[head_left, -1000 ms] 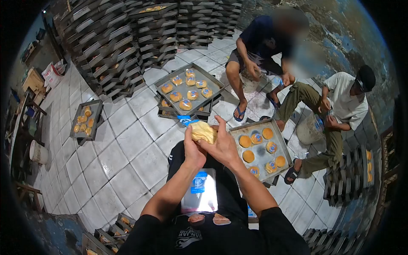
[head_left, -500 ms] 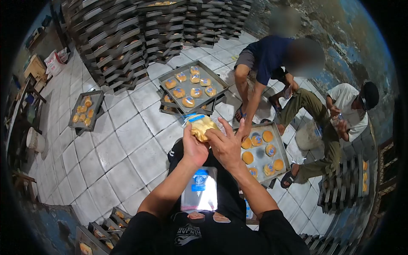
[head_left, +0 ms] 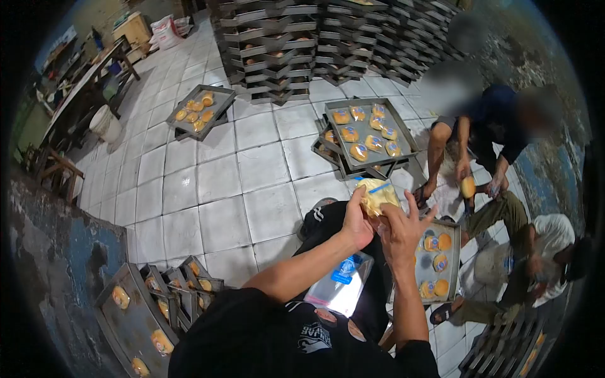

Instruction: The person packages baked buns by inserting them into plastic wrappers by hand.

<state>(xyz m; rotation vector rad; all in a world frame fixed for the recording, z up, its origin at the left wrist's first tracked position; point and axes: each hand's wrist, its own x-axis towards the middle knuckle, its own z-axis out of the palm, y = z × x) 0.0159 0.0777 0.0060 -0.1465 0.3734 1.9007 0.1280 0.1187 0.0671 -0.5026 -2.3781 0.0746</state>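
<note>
My left hand (head_left: 357,225) holds a bun in a clear plastic bag (head_left: 379,196) with blue print, gripping its left side. The fingertips of my right hand (head_left: 399,234) press on the bag's lower right edge, with other fingers raised. On my lap lies a stack of clear bags (head_left: 341,281) with a blue label. To the right, partly hidden by my right arm, a metal tray (head_left: 451,257) bears several buns, some bagged. Beyond my hands, another tray (head_left: 401,123) holds several bagged buns on top of other trays.
Two people sit at the right; one (head_left: 498,126) holds a bun, the other (head_left: 551,258) is beside a bucket (head_left: 493,263). Tall tray stacks (head_left: 271,50) stand at the back. More trays lie at far left (head_left: 217,113) and lower left (head_left: 135,315).
The view has swung left, so the scene sits further right. The bagged bun stays in my hands, its bag turned. The co-worker in dark blue reached to the near tray and now holds a bun.
</note>
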